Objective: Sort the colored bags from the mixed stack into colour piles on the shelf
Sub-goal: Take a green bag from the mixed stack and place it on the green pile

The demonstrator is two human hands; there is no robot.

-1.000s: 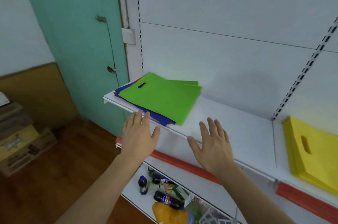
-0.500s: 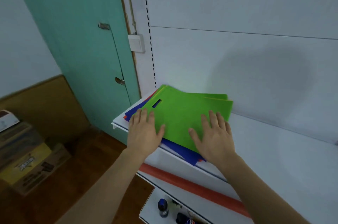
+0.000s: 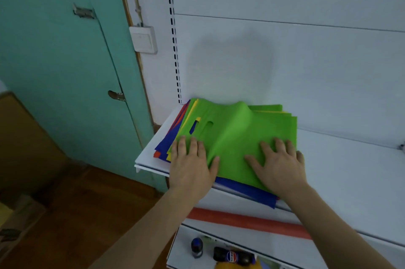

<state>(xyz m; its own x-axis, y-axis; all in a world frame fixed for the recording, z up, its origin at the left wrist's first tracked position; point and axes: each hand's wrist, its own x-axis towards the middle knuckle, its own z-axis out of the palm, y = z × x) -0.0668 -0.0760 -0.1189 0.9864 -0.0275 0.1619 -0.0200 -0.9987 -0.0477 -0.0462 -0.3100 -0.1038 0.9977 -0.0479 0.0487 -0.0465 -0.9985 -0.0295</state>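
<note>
A mixed stack of flat bags point(image 3: 173, 137) lies at the left end of the white shelf point(image 3: 341, 172), with blue, red and yellow edges showing under the top green bag point(image 3: 236, 137). The green bag bulges up in a ridge in its middle. My left hand point(image 3: 190, 163) lies flat on the bag's near left part, fingers straight. My right hand point(image 3: 278, 165) lies flat on its near right part, fingers spread. Both hands press on the green bag.
A teal door point(image 3: 65, 60) and a wall switch point(image 3: 143, 39) stand left of the shelf unit. A red price strip point(image 3: 247, 220) runs along the shelf below, where bottles point(image 3: 232, 255) lie. Cardboard boxes point(image 3: 13, 222) sit on the wooden floor at far left.
Both hands went from the shelf's front edge onto the green bag. The bag's middle has buckled up into a ridge, and yellow edges now show at the stack's left side.
</note>
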